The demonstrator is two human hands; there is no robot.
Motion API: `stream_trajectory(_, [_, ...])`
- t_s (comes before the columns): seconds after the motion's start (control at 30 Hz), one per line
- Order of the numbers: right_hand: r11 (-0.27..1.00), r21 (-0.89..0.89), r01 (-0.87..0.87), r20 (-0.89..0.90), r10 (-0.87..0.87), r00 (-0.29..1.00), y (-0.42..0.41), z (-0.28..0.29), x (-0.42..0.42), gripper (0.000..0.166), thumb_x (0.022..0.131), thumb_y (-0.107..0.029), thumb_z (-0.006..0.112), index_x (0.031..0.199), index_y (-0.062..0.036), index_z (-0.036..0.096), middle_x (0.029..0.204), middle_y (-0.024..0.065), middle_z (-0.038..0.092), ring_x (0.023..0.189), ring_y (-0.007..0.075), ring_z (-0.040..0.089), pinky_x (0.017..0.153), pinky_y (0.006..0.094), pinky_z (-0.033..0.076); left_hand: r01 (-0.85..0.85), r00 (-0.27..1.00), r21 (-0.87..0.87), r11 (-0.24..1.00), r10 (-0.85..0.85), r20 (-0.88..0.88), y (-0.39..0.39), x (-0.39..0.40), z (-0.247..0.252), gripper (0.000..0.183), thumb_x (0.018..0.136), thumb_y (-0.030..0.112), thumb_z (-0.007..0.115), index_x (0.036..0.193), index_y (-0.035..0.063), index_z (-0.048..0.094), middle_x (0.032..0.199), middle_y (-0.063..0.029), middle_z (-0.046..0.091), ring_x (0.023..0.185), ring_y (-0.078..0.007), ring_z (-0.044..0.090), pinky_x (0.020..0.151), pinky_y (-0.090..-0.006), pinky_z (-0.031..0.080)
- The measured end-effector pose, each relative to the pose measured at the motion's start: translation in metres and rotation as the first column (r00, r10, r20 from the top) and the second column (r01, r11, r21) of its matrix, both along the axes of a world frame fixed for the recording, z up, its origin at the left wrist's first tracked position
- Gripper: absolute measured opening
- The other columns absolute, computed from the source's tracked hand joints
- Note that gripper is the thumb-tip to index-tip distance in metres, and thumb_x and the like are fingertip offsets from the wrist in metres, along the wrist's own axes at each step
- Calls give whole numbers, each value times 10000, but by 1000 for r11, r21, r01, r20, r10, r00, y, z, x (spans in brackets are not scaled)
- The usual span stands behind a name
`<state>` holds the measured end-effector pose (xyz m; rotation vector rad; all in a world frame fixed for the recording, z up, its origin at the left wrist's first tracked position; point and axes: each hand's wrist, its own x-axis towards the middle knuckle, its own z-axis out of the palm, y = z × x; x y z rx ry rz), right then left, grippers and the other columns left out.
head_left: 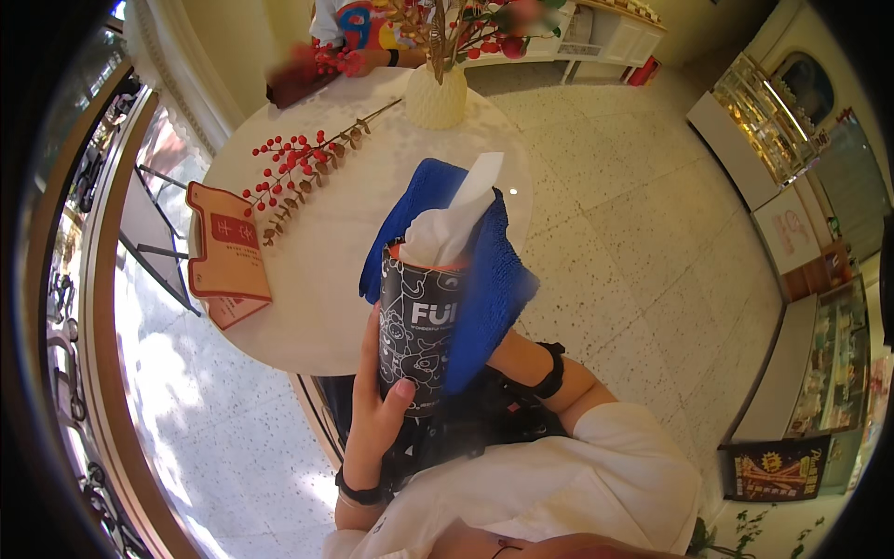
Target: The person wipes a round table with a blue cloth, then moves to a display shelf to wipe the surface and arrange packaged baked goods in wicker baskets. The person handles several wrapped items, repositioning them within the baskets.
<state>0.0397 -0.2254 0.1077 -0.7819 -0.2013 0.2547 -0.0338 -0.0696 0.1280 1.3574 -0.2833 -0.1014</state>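
My left hand (380, 405) is wrapped around the left side of a black cylindrical tissue canister (415, 342), its thumb lying across the front. White line drawings and lettering cover the canister, and a white paper tissue (450, 227) sticks up from its orange-rimmed top. A blue microfiber cloth (492, 300) drapes behind the canister and over its right side. Under that cloth is my right hand (506, 349), pressing it to the canister; the fingers are hidden, and only the part near the wrist shows. Both wrists wear black bands.
On the round white table (314, 279) lie a red berry sprig (300, 164) and a folded orange card stand (227, 255). Behind stands a cream vase (436, 98) of branches, with another person (363, 35) seated beyond. Display cases (831, 356) line the right; a window frame (105, 307) borders the left.
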Motion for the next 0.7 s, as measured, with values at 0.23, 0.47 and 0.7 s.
stream_trajectory(0.23, [898, -322, 299, 217, -237, 947, 29, -10, -43, 878, 871, -559, 460, 1439, -43, 35, 1459, 112, 187, 1342, 216, 202, 1093, 353, 165, 1, 988, -203, 979, -33, -150, 6, 4, -8, 857, 836, 478, 531, 1423, -19, 155, 1371, -158, 355, 1222, -211, 414, 998, -316, 335])
stream_trajectory(0.47, [925, -273, 265, 153, -230, 961, 3, -3, -16, 622, 929, -432, 435, 1376, -46, 241, 1302, 118, 416, 1160, 183, 450, 965, 328, 389, 151, 964, -199, 968, -189, -187, 13, -2, -17, 831, 855, 473, 497, 1422, -28, 155, 1411, -162, 306, 1282, -210, 336, 1047, -317, 253])
stream_trajectory(0.7, [978, 162, 129, -41, -124, 991, 17, 4, -19, 428, 960, -336, 398, 1263, -34, 396, 1104, 106, 563, 929, 160, 597, 788, 296, 525, 41, 998, 208, 977, -49, 33, 8, 10, 0, 603, 921, 230, 472, 1417, 10, 209, 1361, -189, 375, 1222, -285, 410, 995, -335, 323])
